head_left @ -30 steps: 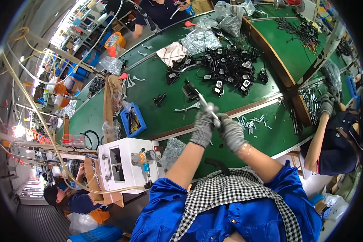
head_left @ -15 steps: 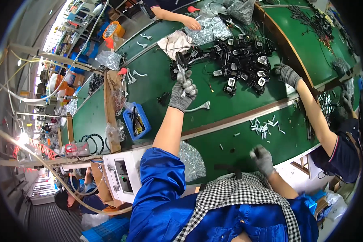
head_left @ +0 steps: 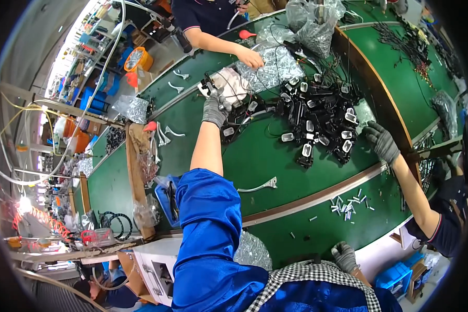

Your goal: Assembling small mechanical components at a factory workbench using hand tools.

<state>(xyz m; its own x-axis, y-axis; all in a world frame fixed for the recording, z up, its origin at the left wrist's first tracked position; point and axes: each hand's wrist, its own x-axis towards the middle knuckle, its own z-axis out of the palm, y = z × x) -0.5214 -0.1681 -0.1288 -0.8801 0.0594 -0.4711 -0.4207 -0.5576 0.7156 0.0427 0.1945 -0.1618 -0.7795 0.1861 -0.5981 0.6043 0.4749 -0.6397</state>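
Observation:
My left hand [head_left: 215, 110], in a grey glove, reaches far over the green bench. Its fingers are closed on a brake lever [head_left: 209, 86] with a black housing, held beside a crumpled white cloth [head_left: 231, 85]. To its right lies a heap of black lever housings [head_left: 309, 112] with clear windows and cables. A loose silver lever [head_left: 260, 185] lies nearer to me. My gloved right hand [head_left: 344, 257] is by the bench's near edge, its fingers slightly bent and apart, with nothing visible in it. Small silver pins [head_left: 348, 207] are scattered beyond it.
Across the bench, a co-worker's bare hand [head_left: 250, 58] touches a clear plastic bag [head_left: 273, 65]. From the right, another person's gloved hand [head_left: 382, 141] reaches beside the heap. A blue bin [head_left: 166, 200] and a wooden divider [head_left: 136, 177] stand left. Several silver levers lie past the divider.
My left hand has moved away and left with the brake lever, to the white cloth. The view has shifted, and the right hand now shows lower, at the near edge.

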